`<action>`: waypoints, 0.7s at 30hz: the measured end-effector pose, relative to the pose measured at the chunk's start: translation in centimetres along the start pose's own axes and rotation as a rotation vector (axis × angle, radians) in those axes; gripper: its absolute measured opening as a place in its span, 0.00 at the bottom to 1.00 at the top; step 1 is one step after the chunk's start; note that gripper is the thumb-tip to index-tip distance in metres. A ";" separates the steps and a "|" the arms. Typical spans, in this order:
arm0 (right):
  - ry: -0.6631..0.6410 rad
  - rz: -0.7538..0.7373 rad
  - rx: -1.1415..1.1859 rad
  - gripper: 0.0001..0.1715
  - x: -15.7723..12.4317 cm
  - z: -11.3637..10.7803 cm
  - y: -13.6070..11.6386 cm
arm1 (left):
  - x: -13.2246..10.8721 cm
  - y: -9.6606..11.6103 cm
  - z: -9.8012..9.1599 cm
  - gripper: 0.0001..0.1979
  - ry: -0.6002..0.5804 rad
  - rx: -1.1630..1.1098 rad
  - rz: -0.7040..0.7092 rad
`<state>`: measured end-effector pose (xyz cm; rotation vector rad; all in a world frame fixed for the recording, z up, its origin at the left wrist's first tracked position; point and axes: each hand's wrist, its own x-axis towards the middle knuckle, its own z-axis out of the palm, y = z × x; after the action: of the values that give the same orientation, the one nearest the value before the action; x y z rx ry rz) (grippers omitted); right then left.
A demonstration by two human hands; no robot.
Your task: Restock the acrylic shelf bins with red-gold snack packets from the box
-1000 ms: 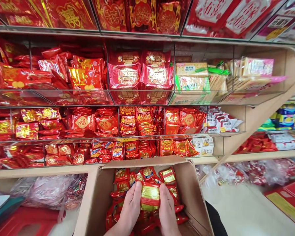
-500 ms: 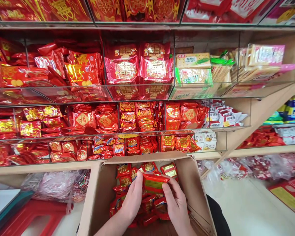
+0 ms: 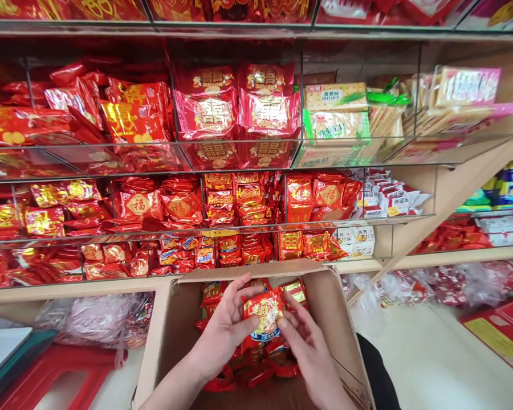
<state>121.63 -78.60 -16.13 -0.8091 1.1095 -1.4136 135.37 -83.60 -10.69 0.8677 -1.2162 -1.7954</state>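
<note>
Between my two hands is a small red and gold snack packet [image 3: 265, 314], its printed front facing up toward me. My left hand [image 3: 224, 324] grips its left side, thumb on the front. My right hand [image 3: 305, 341] pinches its right side with thumb and fingers. Both hands are over an open cardboard box [image 3: 175, 330]. Inside the box lie several loose red packets [image 3: 260, 367], partly hidden under my hands, and a gold and red packet [image 3: 298, 291] lies near its far right corner.
Tiered shelves with clear dividers stand beyond the box, holding red packets [image 3: 139, 199] and pale crackers [image 3: 336, 122]. A red plastic stool [image 3: 68, 364] is at lower left. Plastic bags [image 3: 98, 319] of packets lie under the shelf. A red box [image 3: 504, 330] sits on the floor at right.
The packet between my hands has turned from edge-on with its back showing to its printed front facing me. My left hand has shifted slightly left, and the view has tilted a little.
</note>
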 end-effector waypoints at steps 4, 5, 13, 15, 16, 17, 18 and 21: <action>-0.186 0.030 -0.121 0.19 0.0 -0.1 -0.3 | -0.5 -0.6 -1.1 0.27 -0.050 0.324 0.058; -0.203 -0.007 -0.177 0.18 0.1 -0.3 -0.5 | -0.5 -0.4 -1.8 0.25 -0.032 0.473 0.107; 0.096 -0.351 -0.786 0.17 7.5 -1.4 -5.2 | 4.1 3.8 -11.8 0.17 0.255 1.567 0.244; 0.012 -0.367 -0.957 0.15 10.6 -0.6 -5.7 | 5.2 3.8 -13.2 0.19 0.306 1.638 0.078; -0.058 -0.331 -1.012 0.14 12.1 -0.1 -5.6 | 5.5 3.7 -13.6 0.20 0.323 1.654 0.008; -0.133 -0.278 -1.038 0.13 13.5 0.5 -5.2 | 5.7 3.5 -13.9 0.20 0.333 1.665 -0.038; -0.196 -0.219 -1.042 0.12 14.9 1.0 -4.7 | 5.7 3.2 -14.0 0.20 0.336 1.673 -0.059; -0.265 -0.088 -1.036 0.10 18.4 2.6 -2.5 | 5.5 2.7 -14.0 0.20 0.356 1.688 -0.045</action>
<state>120.38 -97.30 -14.96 -1.7233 1.5985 -0.6824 145.49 -94.87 -13.01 1.9157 -2.3241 -0.1758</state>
